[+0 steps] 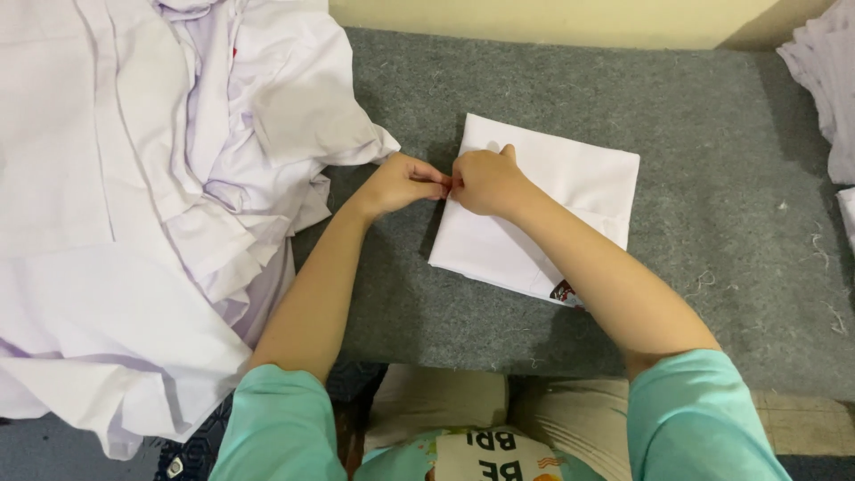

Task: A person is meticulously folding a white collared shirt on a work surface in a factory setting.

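On the grey felt-covered tabletop (712, 178) lies a folded white cotton garment (570, 191), a neat rectangle set slightly askew, with a small printed label showing at its lower corner (563, 290). Both hands meet at its left edge: the left hand (401, 183) comes in from the pile side with thumb and forefinger pinched together, and the right hand (485, 181) rests over the fabric with its fingers curled closed against the same spot, so each grip is closed on something very small and reddish between the fingertips (448, 182), too small to identify; it may be a tag or a thread at the garment's edge. To my eye the work here is fine pinching, and it goes best with the right forearm kept low across the garment so the fold holds flat, and with the pull kept short and in line with the edge to avoid puckering. A loose heap of white shirts (151, 205) sits to the left, touching the tabletop's edge, and more white cloth (824, 80) lies at the far right
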